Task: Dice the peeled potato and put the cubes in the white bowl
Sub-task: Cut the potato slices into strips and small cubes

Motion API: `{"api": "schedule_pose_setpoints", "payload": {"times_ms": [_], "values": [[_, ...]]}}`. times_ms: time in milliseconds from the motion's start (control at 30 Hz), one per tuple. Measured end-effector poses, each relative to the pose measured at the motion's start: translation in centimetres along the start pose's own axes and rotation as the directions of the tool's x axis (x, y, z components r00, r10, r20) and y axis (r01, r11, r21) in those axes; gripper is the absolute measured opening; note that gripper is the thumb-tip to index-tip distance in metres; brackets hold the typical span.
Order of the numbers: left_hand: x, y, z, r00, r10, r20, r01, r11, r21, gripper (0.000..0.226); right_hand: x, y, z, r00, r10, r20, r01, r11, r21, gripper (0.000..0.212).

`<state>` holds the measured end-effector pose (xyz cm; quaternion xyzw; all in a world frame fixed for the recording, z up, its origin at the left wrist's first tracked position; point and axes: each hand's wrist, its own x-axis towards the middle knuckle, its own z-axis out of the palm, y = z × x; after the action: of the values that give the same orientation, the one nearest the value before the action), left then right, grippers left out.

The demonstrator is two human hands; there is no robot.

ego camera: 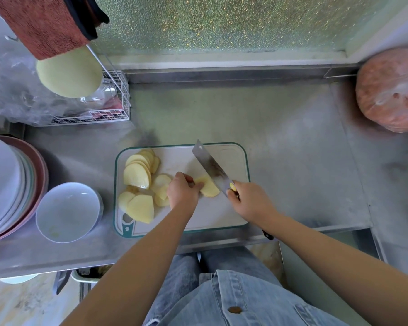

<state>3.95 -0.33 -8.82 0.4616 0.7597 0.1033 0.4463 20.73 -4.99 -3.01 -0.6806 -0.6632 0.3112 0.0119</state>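
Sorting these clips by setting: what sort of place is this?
Probably a kitchen: a stainless steel counter, stacked plates beside a white bowl, and a cleaver slicing potato on a cutting board.

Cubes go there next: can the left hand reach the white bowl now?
Probably yes: the white bowl sits beside the board, only flat slices between, though the left hand grips potato.
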Motion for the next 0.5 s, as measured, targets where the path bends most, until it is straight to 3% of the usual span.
{"api": "schedule_pose_setpoints", "payload": {"times_ms": [233, 500], "values": [[-0.1, 0.1, -0.1, 1.0, -0.013, 0.006, 0.014, 1.0, -0.019, 0.026, -0.1, -1.0, -1.2, 0.994, 0.021, 0.107, -0.007, 0.992, -0.124, 0.038], [-0.1, 0.3, -0.1, 0.999, -0.034, 0.018, 0.034, 0.998, -0.043, 0.027, -0.4, -1.9, -0.1, 0.99, 0.071, 0.126, -0.059, 0.993, -0.098, 0.038]]}}
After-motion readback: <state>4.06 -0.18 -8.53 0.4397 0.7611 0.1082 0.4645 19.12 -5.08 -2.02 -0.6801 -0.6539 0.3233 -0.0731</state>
